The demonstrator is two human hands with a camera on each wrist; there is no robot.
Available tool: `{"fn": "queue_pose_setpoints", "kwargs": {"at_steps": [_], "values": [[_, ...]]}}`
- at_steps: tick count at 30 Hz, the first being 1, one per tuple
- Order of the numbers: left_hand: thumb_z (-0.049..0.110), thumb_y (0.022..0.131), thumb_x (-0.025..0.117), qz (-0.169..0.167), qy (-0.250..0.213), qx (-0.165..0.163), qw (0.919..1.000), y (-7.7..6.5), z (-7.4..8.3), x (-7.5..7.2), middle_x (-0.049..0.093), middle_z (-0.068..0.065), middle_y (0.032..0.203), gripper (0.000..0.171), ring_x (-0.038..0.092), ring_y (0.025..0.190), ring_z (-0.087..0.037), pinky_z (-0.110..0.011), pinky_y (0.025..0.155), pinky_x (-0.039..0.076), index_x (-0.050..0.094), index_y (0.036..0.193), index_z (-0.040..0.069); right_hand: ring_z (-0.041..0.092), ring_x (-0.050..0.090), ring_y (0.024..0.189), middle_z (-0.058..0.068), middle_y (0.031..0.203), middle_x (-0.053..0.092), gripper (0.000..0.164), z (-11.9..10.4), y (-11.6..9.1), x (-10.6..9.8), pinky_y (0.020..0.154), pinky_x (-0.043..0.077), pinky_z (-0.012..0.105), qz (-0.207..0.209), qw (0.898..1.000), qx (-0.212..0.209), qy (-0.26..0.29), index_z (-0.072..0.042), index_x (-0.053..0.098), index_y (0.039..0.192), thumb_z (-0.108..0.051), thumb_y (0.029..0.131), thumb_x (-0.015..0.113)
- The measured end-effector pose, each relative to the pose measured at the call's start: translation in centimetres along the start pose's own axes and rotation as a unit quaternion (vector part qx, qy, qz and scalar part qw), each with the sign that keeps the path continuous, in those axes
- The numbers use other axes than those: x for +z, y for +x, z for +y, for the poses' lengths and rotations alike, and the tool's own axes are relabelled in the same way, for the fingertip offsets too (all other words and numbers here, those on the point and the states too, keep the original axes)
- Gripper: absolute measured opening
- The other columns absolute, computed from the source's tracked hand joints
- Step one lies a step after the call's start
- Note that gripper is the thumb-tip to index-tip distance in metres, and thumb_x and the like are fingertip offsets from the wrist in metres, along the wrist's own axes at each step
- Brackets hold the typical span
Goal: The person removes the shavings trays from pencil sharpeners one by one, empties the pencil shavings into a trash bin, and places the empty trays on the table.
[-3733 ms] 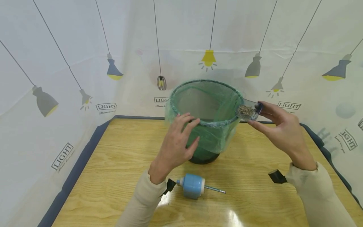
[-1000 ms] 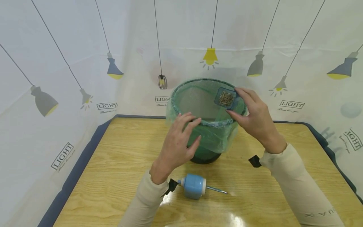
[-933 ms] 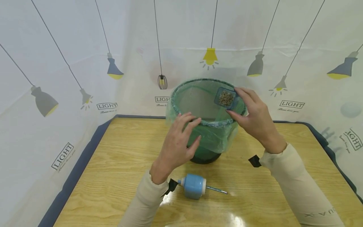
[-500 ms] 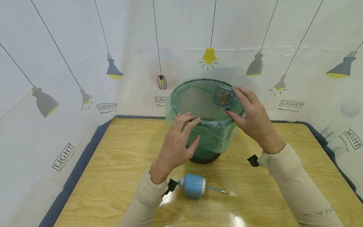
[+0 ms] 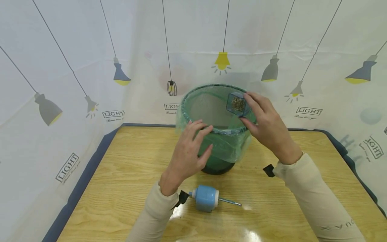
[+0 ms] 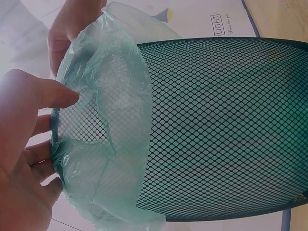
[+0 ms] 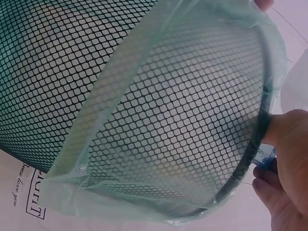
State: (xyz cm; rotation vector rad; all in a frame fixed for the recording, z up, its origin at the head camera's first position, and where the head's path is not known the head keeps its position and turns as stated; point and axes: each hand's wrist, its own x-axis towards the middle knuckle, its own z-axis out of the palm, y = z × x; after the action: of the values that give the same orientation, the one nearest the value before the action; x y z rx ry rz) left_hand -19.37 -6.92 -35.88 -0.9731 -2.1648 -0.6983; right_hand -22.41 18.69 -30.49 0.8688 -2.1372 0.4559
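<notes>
In the head view my right hand (image 5: 269, 124) pinches a small clear blue shavings container (image 5: 237, 104) between thumb and fingers. Brown pencil shavings (image 5: 238, 103) lie inside it, and it is tilted over the mouth of a mesh waste bin (image 7: 159, 106). A thin green bin bag (image 5: 228, 146) lines the bin and folds down over its rim. My left hand (image 5: 188, 151) lies at the near rim with relaxed fingers, fingertips right at the edge. In the left wrist view its thumb (image 6: 60, 94) overlaps the outside of the bag.
A blue pencil sharpener (image 5: 206, 198) with a pencil (image 5: 229, 201) sticking out of it lies on the wooden table (image 5: 127, 188) in front of the bin. Behind stands a white cloth (image 5: 145, 30) printed with lamps.
Over the earlier frames my right hand has brought the container from beyond the bin's right edge to above its mouth, then tilted it slightly further. My left hand has stayed at the rim.
</notes>
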Motion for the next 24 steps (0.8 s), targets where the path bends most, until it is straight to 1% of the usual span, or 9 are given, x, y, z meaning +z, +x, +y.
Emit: {"fn": "queue_pose_setpoints", "kwargs": {"at_steps": [8,17,24], "values": [[0.016,0.091,0.069,-0.001,0.005,0.003,1.0000,0.05,0.01,-0.09,0.054,-0.017,0.132,0.046,0.044,0.134,-0.033,-0.048,0.121,0.024,0.056,0.133,0.002,0.041,0.046,0.127,0.027,0.141,0.046,0.073,-0.09,0.23,0.05,0.100,0.046,0.049,0.003,1.000,-0.017,-0.015,0.009,0.044,0.143,0.006,0.079,0.079],[0.016,0.092,0.068,-0.004,0.006,0.001,1.0000,0.04,-0.05,-0.07,0.053,-0.016,0.133,0.046,0.043,0.135,-0.032,-0.048,0.121,0.022,0.055,0.134,0.002,0.042,0.046,0.127,0.027,0.142,0.044,0.071,-0.21,0.25,0.12,0.100,0.046,0.050,0.002,1.000,-0.022,-0.022,0.009,0.045,0.142,0.008,0.079,0.078],[0.015,0.091,0.069,-0.003,0.007,0.002,1.0000,0.01,-0.07,0.01,0.053,-0.016,0.133,0.046,0.044,0.135,-0.032,-0.047,0.121,0.023,0.056,0.134,0.002,0.042,0.045,0.128,0.028,0.142,0.044,0.072,-0.31,0.23,0.01,0.101,0.045,0.050,-0.003,0.999,-0.022,-0.025,0.008,0.044,0.144,0.008,0.079,0.077]]}}
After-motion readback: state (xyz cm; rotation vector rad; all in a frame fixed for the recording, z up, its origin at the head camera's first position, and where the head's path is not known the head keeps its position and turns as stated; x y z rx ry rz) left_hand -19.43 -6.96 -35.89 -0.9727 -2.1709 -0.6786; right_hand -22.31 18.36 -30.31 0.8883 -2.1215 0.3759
